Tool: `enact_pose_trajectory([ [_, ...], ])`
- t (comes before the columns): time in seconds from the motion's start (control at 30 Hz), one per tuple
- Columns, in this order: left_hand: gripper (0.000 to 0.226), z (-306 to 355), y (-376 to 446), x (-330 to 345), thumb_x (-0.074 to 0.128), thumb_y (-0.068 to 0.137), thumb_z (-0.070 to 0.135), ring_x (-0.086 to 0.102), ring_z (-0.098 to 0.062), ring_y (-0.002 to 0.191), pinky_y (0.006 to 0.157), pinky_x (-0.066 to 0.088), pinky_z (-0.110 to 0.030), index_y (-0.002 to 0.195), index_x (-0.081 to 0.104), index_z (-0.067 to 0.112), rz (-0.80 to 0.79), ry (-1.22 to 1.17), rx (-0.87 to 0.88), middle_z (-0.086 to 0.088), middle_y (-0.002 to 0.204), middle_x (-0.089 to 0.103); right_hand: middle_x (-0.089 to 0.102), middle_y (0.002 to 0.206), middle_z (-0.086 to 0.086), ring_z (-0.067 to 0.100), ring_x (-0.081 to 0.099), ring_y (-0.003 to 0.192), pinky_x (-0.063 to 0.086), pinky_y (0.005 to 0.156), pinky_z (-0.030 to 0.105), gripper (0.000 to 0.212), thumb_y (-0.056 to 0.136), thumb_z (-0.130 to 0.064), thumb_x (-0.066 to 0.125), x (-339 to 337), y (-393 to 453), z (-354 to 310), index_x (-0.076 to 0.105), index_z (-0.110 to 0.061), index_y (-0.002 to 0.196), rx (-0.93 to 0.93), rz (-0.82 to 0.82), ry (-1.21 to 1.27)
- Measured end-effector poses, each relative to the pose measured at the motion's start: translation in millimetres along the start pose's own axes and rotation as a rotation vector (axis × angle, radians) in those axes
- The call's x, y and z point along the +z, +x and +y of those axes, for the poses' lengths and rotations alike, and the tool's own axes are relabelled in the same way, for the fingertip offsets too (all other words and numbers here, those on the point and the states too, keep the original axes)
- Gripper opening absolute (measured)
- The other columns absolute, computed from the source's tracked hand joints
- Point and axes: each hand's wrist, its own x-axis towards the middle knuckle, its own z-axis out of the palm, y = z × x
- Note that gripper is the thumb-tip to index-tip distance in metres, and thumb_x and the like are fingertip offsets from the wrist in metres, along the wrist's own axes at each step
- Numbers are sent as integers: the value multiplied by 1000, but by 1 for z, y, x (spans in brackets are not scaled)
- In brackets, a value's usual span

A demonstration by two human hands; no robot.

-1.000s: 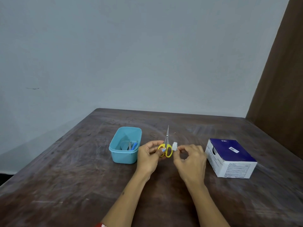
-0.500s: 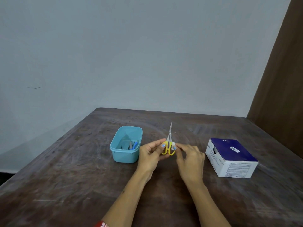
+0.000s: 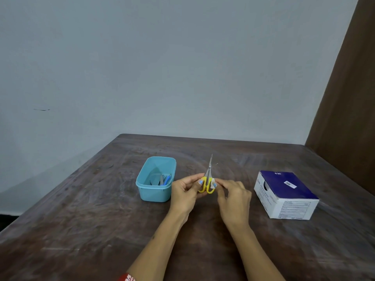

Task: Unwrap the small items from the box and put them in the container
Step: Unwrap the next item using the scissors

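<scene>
Brown scuffed wooden table [image 3: 81, 230], grey wall behind, left hand [image 3: 185, 192] gripping yellow scissors [image 3: 207, 182], right hand [image 3: 233, 197] pinching small wrapped item [image 3: 214, 184], container [image 3: 156, 179] contents indistinct, box [image 3: 284, 193] print illegible

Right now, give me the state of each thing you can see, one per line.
Container: open, upright, a few items inside.
Box: lying on the table.
Scissors: blades closed, on the table.
Small item: wrapped, pinched.
Left hand: fingers at scissor handles.
Right hand: pinches the small item.

Your single view: head-worn wide-angle camera, facing forward and down across the table [image 3: 81, 220] toward the wall [image 3: 162, 67]. Your forearms enter from the bottom edge, close.
</scene>
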Motion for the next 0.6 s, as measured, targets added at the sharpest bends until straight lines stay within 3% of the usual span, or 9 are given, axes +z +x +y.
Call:
enact_pose_trajectory([
  [0.13,20,0,-1,1,58,86,-1,71,-18,83,71,59,-31,99,69,8,-15,-23,-8,-3,84,75,71,84,-5,19,61,81,34,76,35,24,77,-5,73,-2,0,-1,74,-21,95,-89,106,-69],
  [0.33,18,2,2,-2,59,85,0,72,-17,80,73,60,-33,99,68,6,23,-139,-11,-4,82,75,72,86,-2,21,62,83,48,82,47,21,84,-10,66,1,0,-4,74,-22,98,114,-42,77],
  [0.5,19,-1,1,2,58,85,-1,71,-20,82,73,60,-34,100,68,6,-16,-123,-26,-8,85,74,73,88,-1,18,61,85,51,75,50,22,81,-6,69,-2,0,-6,74,-18,99,50,101,102],
  [0.57,20,-1,0,2,59,84,0,71,-21,83,74,59,-35,102,68,4,-22,-158,-18,-9,86,74,73,90,0,16,61,83,52,75,42,21,82,-7,69,-4,0,-7,74,-17,100,70,112,136],
  [0.6,21,0,1,1,60,83,1,71,-21,84,75,59,-35,102,67,4,-21,-187,-15,-10,87,74,73,90,0,12,60,80,51,74,30,20,82,-8,69,-4,-1,-8,74,-17,100,108,100,178],
])
